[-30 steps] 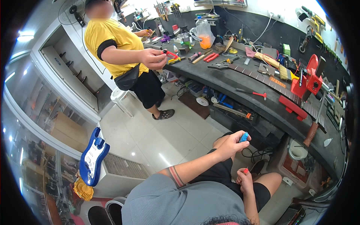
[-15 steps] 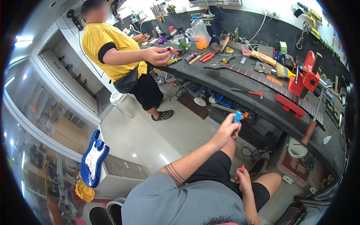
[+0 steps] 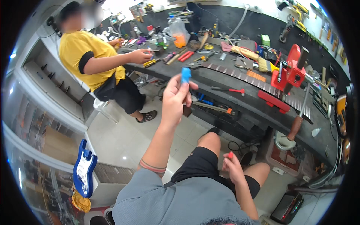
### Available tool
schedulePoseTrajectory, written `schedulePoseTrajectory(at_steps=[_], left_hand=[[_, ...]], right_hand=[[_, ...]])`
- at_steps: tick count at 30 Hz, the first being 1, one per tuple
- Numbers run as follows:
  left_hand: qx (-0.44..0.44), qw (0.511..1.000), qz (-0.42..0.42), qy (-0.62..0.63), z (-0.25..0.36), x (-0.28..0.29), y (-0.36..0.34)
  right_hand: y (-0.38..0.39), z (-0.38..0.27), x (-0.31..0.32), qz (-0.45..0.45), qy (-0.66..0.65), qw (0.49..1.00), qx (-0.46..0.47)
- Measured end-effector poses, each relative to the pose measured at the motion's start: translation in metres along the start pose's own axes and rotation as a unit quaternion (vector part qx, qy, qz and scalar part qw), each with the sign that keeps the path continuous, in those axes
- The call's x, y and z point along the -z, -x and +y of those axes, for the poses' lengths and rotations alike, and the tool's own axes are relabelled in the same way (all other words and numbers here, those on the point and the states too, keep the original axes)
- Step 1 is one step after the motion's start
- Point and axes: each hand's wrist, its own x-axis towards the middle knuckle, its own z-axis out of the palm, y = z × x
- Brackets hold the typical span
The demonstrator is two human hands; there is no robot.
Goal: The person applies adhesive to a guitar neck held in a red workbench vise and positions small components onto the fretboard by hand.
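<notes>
My left hand is raised in front of the bench edge, its fingers closed on a small blue object that points upward; its exact kind does not show. Lower down, over my lap, my right hand is closed around a small red-topped object with a thin tip, most of it hidden by the fingers. On the workbench beyond lies a guitar neck, passing under a red press at the right. A small hammer with red parts rests in front of the neck.
A co-worker in a yellow shirt stands at the far left of the bench, one arm held out. Pliers, brushes and other tools crowd the bench back. A blue guitar body leans at left; a lidded bin stands right.
My left hand has risen and moved left with the blue object. My right hand still holds the red-topped object. My view has shifted; the co-worker's red item no longer shows.
</notes>
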Motion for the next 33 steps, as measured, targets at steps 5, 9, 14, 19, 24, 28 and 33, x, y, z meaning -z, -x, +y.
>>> schedulePoseTrajectory(at_steps=[5,9,14,19,24,28,33], left_hand=[[0.146,0.984,-0.083,0.056,-0.063,-0.018,0.032],[0.06,0.98,-0.131,-0.138,-0.086,-0.052,0.034],[0.056,0.974,-0.123,-0.183,-0.091,-0.067,0.027],[0.052,0.969,-0.126,-0.207,-0.093,-0.074,0.021],[0.035,0.968,-0.128,-0.212,-0.1,-0.078,0.015],[0.04,0.966,-0.122,-0.225,-0.103,-0.083,0.011],[0.03,0.965,-0.117,-0.234,-0.106,-0.084,0.008]], right_hand=[[-0.02,-0.105,-0.054,-0.057,-0.046,0.988,0.136],[-0.023,-0.119,-0.047,-0.032,-0.04,0.988,0.146],[-0.022,-0.043,0.009,0.008,-0.004,1.0,0.007],[-0.004,0.055,0.05,0.079,0.015,0.991,-0.104],[-0.001,0.069,0.064,0.083,0.059,0.98,-0.172],[-0.003,0.075,0.081,0.099,0.031,0.979,-0.175],[-0.002,0.082,0.091,0.115,0.048,0.973,-0.196]])
